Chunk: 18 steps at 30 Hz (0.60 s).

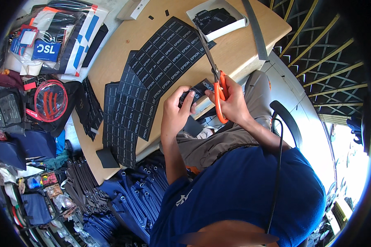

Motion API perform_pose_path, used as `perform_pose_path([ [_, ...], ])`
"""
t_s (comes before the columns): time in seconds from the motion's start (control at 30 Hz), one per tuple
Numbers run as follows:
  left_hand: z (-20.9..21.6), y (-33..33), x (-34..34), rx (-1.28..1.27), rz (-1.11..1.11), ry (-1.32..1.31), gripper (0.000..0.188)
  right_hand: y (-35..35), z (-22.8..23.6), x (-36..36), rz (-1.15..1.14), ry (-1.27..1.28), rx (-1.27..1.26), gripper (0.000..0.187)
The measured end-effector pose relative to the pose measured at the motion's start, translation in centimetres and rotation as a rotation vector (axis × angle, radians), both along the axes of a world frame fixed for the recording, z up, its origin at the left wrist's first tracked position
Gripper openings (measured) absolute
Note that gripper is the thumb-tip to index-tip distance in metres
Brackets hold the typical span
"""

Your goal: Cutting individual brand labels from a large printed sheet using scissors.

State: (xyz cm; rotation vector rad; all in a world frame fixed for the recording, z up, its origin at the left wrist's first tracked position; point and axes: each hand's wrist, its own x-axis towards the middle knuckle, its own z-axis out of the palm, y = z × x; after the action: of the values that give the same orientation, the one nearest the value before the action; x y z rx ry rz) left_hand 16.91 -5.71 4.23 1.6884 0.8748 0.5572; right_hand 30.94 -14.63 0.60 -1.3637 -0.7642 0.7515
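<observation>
Near the table's front edge, my left hand point(178, 110) pinches a small black label strip point(199, 89) with pale printing. My right hand point(234, 103) is closed around a pair of scissors point(219, 101) with orange handles, and its fingertips come up to the strip's right end. The long metal blades point away from me, over the table. Beyond my left hand, several black printed label sheets point(167, 52) marked off in a grid lie overlapping in a fan. Past the blade tips stands a white open box point(233, 27) holding a heap of small black cut pieces.
The wooden table point(103, 76) also bears a long dark strip point(255, 31) at its right and a black scrap point(107, 158) at its near left corner. Plastic-wrapped goods point(49, 41) lie left of it, and blue bags point(140, 193) are stacked below. A metal lattice gate point(321, 53) stands right.
</observation>
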Motion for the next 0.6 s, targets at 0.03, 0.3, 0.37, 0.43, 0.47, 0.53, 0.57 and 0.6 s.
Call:
perform_pose_path([
  [0.03,0.5,0.0,-0.1,-0.054,0.023,0.066,0.02,0.0,0.0,-0.1,0.004,0.001,-0.002,0.027],
  [0.3,0.0,1.0,-0.3,0.09,0.045,0.052,0.017,-1.4,0.2,0.8,0.22,0.033,0.001,0.031],
  [0.37,-0.3,0.9,-0.4,-0.015,0.118,-0.032,0.016,-2.6,0.2,1.3,0.323,0.09,0.033,0.033],
  [0.43,-0.4,1.0,-0.4,-0.04,0.135,-0.028,0.016,-3.8,-0.1,2.1,0.523,0.076,-0.031,0.038],
  [0.47,-0.3,0.8,-0.3,-0.034,0.18,-0.068,0.016,-4.5,0.1,2.4,0.595,0.065,-0.083,0.044],
  [0.53,-0.5,0.7,-0.2,-0.015,0.244,-0.135,0.016,-5.6,0.0,2.8,0.654,-0.021,-0.059,0.048],
  [0.57,-0.5,0.7,-0.4,0.01,0.267,-0.122,0.017,-6.1,-0.3,3.0,0.71,-0.112,-0.026,0.052],
  [0.6,-0.3,0.7,-0.6,0.023,0.282,-0.11,0.017,-6.8,-0.7,3.1,0.741,-0.147,0.003,0.057],
])
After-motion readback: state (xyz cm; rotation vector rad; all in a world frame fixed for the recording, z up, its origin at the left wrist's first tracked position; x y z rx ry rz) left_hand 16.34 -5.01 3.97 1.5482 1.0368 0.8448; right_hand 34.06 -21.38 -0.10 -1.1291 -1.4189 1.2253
